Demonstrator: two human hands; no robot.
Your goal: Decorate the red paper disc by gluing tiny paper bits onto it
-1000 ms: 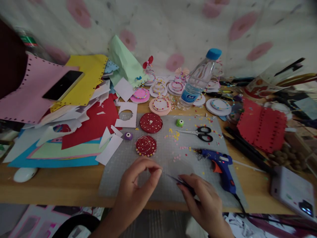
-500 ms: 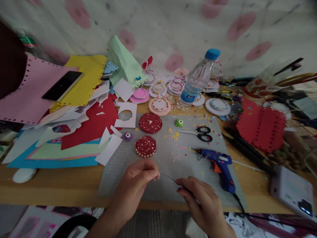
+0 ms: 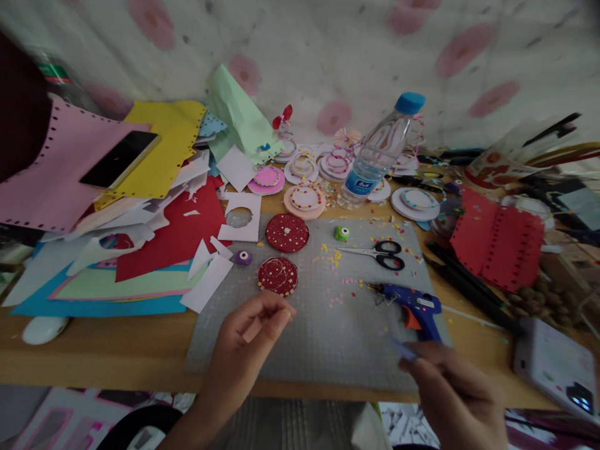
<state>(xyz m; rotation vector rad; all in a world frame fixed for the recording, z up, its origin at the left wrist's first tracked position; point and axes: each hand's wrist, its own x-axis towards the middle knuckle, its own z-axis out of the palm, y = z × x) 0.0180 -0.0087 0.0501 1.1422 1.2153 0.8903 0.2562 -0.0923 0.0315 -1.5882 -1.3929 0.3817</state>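
My left hand (image 3: 255, 340) is raised over the near edge of a grey cutting mat (image 3: 323, 350), thumb and forefinger pinched together. Whatever sits between those fingertips is too small to make out. My right hand (image 3: 450, 387), smeared by motion, grips a slim pointed tool (image 3: 403, 349) whose kind is blurred. Just beyond the left fingers lies a red disc with stars (image 3: 277, 275) along its rim, partly hidden by them. A second red speckled disc (image 3: 287, 232) is behind it. A blue glue gun (image 3: 410, 300) rests on its side near the right hand.
Black-handled scissors (image 3: 382, 254), a green craft punch (image 3: 342, 234), a purple craft punch (image 3: 242, 257) and tiny paper stars lie on the mat. A water bottle (image 3: 375, 162) stands among beaded discs behind. Paper sheets (image 3: 140, 281) pile up left; a phone (image 3: 555, 369) lies right.
My right hand has swung right with the slim tool, away from my left hand, and now covers part of the glue gun's handle. My left hand has shifted slightly left, still pinched.
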